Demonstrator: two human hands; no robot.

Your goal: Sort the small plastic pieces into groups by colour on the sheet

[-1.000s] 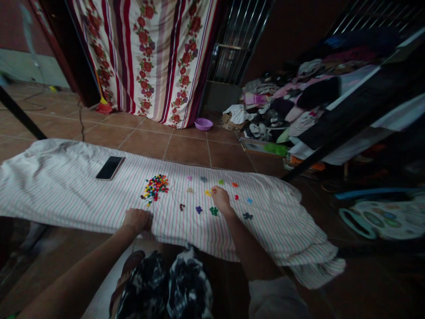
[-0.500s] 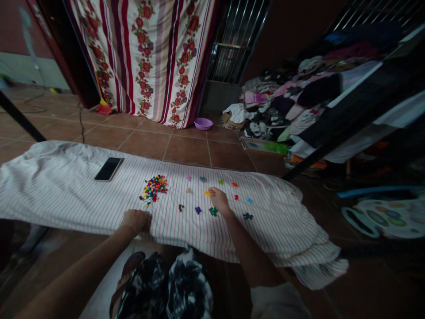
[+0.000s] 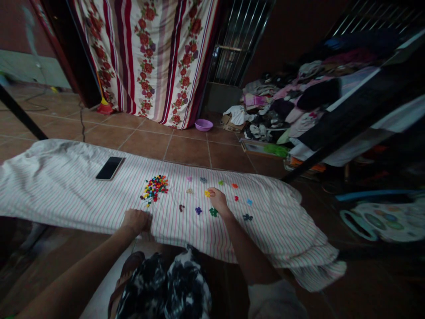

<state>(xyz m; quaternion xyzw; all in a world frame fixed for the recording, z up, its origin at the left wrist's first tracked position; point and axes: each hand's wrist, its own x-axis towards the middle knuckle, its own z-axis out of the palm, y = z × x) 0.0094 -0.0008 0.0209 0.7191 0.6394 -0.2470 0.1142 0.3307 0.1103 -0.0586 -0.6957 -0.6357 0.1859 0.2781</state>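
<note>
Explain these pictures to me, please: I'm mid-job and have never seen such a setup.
There is no machine here: these are a person's bare left hand and right hand. Every picture comes from one camera worn on that person's head, looking forward and down. Spread out below is a white cloth with pink and green stripes. On it lie a flat, black-screened phone, a heap of small multicoloured pieces and small single-colour clusters. The right hand's fingers are at a small bright-yellow cluster; any held piece is too small to tell. The left hand rests on the cloth; its grip is hidden.
</note>
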